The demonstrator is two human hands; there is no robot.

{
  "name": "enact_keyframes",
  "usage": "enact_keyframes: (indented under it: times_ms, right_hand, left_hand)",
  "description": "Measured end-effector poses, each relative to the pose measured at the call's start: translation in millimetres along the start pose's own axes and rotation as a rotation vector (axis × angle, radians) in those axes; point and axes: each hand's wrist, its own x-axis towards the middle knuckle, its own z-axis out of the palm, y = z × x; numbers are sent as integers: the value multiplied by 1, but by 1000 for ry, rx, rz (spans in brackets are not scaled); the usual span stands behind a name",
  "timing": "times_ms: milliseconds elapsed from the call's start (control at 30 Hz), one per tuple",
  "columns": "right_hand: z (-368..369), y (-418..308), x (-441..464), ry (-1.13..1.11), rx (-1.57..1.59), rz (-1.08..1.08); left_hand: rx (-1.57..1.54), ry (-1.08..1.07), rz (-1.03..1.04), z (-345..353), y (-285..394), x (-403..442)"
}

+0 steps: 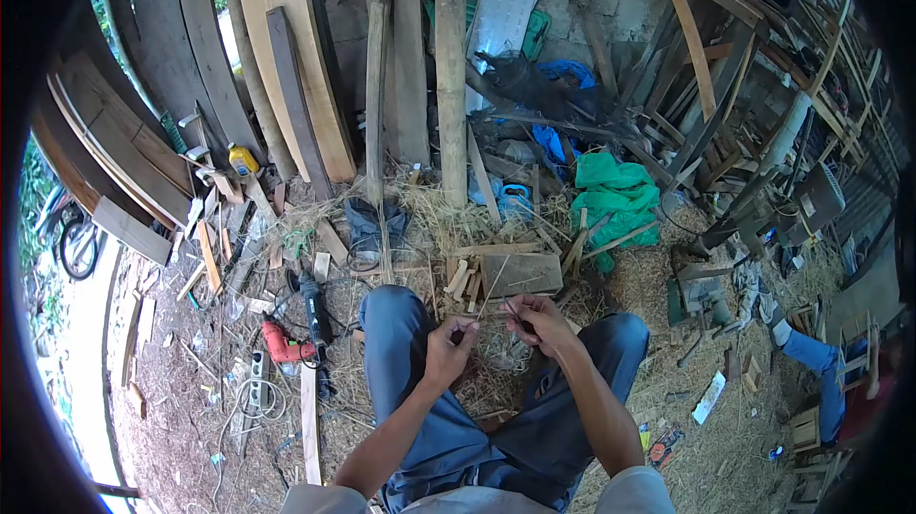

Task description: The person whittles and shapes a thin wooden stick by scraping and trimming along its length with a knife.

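Note:
Between the knees, my left hand point(451, 346) pinches a thin light strip point(489, 287) that slants up from its fingertips. My right hand point(537, 323) is closed just beside it, its fingertips at a thin dark strip that is hard to make out. The two hands are a short gap apart, level with each other. Just beyond them lies a flat wooden board point(523, 274) on the ground. Short wood pieces point(461, 280) lean together at the board's left side.
On the left lie a red power tool point(282, 342), a dark grinder-like tool point(313, 309) and a power strip point(258, 382). A green net bag point(615, 194) lies beyond the right knee. Planks point(286, 56) lean behind. Another person's blue-clad leg point(811, 352) shows at right.

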Motion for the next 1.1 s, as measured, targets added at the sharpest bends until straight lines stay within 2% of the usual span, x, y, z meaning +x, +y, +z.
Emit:
enact_keyframes:
  times_ms: [233, 367, 467, 567, 633, 667, 733, 833, 900, 1100]
  right_hand:
    - [0, 4, 2, -5, -29, -100]
    - [3, 1, 0, -5, -23, -57]
    - [6, -4, -3, -19, 104, -48]
    - [-3, 3, 2, 42, 140, -52]
    - [-5, 6, 4, -51, -187, -58]
    - [-4, 10, 4, -51, -186, -56]
    - [8, 13, 2, -71, -413, -117]
    - [19, 11, 1, -99, -297, -78]
    - [21, 7, 1, -87, -275, -64]
    - [12, 15, 7, -75, -260, -75]
  left_hand:
    - [-7, 9, -1, 1, 1, 0]
    - [10, 1, -33, -1, -1, -1]
    - [14, 4, -61, -1, 0, -1]
    - [1, 5, -71, -3, 0, -1]
    - [-3, 4, -70, -2, 0, 0]
    - [12, 3, -53, -1, 0, 0]
    - [28, -2, -37, -1, -1, -1]
    - [5, -10, -68, -1, 4, -1]
    - [86, -6, 40, -2, 11, -2]
    - [197, -1, 107, 1, 11, -4]
